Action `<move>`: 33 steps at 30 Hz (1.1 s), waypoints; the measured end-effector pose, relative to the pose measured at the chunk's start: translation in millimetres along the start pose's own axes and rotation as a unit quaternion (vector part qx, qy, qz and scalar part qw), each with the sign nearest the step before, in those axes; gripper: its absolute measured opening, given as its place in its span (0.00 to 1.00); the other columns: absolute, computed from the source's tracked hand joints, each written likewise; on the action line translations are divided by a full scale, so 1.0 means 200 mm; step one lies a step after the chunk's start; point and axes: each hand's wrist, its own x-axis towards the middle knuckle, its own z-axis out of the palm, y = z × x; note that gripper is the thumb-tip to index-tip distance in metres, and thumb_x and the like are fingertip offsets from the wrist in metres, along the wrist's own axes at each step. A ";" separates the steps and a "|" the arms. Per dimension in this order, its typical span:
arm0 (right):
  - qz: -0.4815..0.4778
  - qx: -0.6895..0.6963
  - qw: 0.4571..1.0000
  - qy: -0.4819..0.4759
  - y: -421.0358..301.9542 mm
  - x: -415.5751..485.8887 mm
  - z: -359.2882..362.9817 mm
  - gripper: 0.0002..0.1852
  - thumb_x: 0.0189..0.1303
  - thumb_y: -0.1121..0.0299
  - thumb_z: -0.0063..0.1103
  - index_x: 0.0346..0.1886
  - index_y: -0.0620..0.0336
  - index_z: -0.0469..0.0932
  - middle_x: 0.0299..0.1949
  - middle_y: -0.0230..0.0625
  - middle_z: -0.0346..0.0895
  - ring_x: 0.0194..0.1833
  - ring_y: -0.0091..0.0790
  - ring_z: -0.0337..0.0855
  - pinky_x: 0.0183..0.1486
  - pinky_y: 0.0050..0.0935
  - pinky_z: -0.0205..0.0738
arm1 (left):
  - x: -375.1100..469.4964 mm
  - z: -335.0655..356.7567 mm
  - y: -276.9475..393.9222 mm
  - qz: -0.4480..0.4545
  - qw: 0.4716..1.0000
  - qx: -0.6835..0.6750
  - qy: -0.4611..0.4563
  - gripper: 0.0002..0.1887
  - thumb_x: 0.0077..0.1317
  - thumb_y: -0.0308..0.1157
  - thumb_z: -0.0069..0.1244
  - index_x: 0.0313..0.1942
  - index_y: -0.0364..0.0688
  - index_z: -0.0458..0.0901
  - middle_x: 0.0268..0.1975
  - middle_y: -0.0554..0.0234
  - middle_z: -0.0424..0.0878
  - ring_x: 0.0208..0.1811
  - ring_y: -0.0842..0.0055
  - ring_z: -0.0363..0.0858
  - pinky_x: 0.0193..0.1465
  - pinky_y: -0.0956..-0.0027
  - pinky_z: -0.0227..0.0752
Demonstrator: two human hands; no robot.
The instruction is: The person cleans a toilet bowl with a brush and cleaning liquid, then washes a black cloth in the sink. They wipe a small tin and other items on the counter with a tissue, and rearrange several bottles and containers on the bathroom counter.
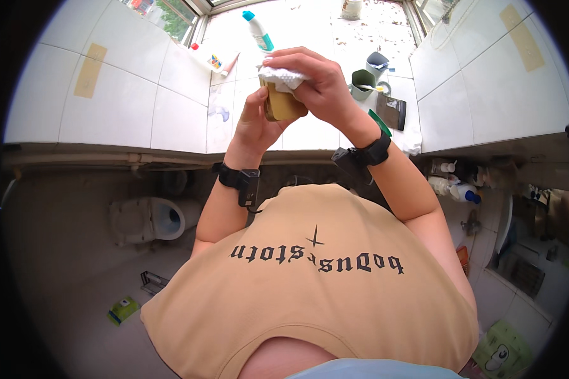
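Observation:
My left hand [261,113] grips a small gold-brown box-shaped object [284,105] from its left side and below, thumb along its edge. Over the top of that object, my right hand [320,78] presses a crumpled white textured cloth or tissue [284,78]. Both hands are raised above a white tiled window ledge [308,135]. The cloth and my fingers hide the upper part of the object. Just beyond my hands, a white bottle with a teal cap [258,33] is on the ledge.
Right of my hands are a dark green cup [362,85] with a toothbrush, a grey cup [377,61] and a dark pouch [391,112]. A white bottle with a red cap [208,59] and a tube [230,65] are at left. Below left is a toilet [147,219]; pump bottles [462,192] stand at right.

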 end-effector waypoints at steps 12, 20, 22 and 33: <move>-0.061 -0.064 0.993 -0.076 -0.09 0.01 0.00 0.26 0.54 0.90 0.68 0.54 0.54 0.91 0.61 0.41 0.91 0.59 0.42 0.93 0.60 0.36 0.90 | -0.02 -0.04 0.04 0.030 0.991 -0.070 -0.108 0.41 0.75 0.57 0.56 0.77 0.38 0.66 0.71 0.48 0.78 0.73 0.61 0.80 0.74 0.52 0.80; 0.152 0.000 0.988 -0.009 -0.01 0.11 0.01 0.20 0.62 0.87 0.63 0.54 0.61 0.92 0.52 0.42 0.94 0.51 0.33 0.94 0.58 0.28 0.88 | -0.04 -0.13 0.11 -0.033 0.997 -0.017 -0.062 0.40 0.76 0.57 0.52 0.77 0.38 0.66 0.71 0.50 0.78 0.71 0.62 0.83 0.73 0.53 0.82; 0.029 0.044 0.998 0.024 -0.05 0.07 0.08 0.20 0.60 0.87 0.65 0.53 0.59 0.92 0.54 0.41 0.93 0.53 0.36 0.94 0.59 0.30 0.88 | -0.05 -0.15 0.12 -0.024 0.999 -0.035 -0.034 0.37 0.77 0.54 0.54 0.75 0.38 0.68 0.69 0.53 0.80 0.69 0.65 0.83 0.71 0.54 0.82; 0.146 0.007 0.986 0.078 -0.04 0.14 0.32 0.17 0.67 0.87 0.61 0.54 0.62 0.91 0.47 0.40 0.94 0.50 0.27 0.93 0.51 0.26 0.90 | -0.09 -0.32 0.33 -0.037 0.997 -0.033 -0.064 0.38 0.76 0.54 0.54 0.75 0.35 0.68 0.69 0.47 0.80 0.66 0.63 0.85 0.68 0.55 0.83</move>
